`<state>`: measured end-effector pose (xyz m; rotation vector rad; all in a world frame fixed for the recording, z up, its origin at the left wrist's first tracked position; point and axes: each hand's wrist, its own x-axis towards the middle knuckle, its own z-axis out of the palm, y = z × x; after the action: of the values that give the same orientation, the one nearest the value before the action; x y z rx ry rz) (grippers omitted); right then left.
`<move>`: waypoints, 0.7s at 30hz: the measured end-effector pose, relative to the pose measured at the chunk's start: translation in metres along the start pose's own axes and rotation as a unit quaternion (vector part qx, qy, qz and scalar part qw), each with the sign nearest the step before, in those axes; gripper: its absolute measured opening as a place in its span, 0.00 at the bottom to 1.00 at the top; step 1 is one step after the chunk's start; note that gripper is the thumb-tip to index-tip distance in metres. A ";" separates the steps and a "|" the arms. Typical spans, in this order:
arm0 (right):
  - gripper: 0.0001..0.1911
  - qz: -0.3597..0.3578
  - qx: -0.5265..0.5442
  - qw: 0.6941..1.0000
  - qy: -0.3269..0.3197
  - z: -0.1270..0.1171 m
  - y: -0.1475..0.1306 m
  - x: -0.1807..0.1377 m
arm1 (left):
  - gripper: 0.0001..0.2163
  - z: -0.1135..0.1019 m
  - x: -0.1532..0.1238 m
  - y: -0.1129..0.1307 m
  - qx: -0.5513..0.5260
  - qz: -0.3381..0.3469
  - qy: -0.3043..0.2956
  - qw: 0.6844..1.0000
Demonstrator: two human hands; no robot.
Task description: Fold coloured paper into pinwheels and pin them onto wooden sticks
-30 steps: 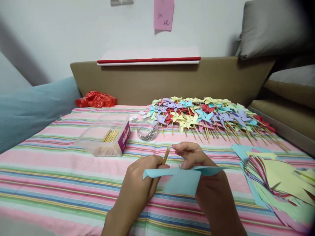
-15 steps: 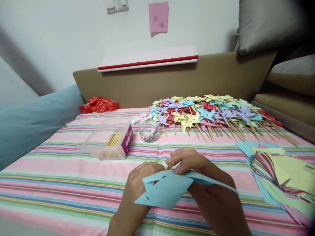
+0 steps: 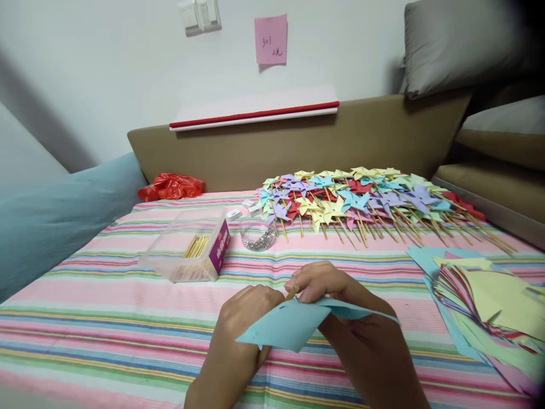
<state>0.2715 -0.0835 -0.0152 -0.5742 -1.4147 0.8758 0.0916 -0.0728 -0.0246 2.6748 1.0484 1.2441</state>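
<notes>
Our left hand (image 3: pixel 243 319) grips the stick (image 3: pixel 292 292); our right hand (image 3: pixel 355 304) pinches the paper (image 3: pixel 284 328) by its tip, above the cloth (image 3: pixel 128 324), towards the near edge. Uneven pressing could crease or tear the paper; a slack left grip could let the stick twist.

1 head-worn camera faces forward and down, near the hands (image 3: pixel 242 317).

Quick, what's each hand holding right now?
Left hand: closed around the wooden stick.
Right hand: holding the blue paper, fingertips beside the stick's tip.
</notes>
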 end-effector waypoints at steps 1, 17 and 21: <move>0.03 0.010 0.013 1.000 0.002 0.000 0.001 -0.001 | 0.08 0.000 0.000 0.000 0.006 0.000 -0.009 1.000; 0.06 0.200 0.187 0.954 0.119 0.017 0.043 0.009 | 0.15 0.017 -0.004 -0.024 0.128 0.031 0.011 0.991; 0.11 0.219 0.183 0.950 0.124 0.019 0.045 0.008 | 0.16 0.018 -0.007 -0.029 0.125 0.035 0.002 0.992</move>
<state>0.2441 -0.0546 -0.0441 -0.6970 -0.8754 1.3342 0.0842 -0.0496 -0.0500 2.9176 1.1933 1.2018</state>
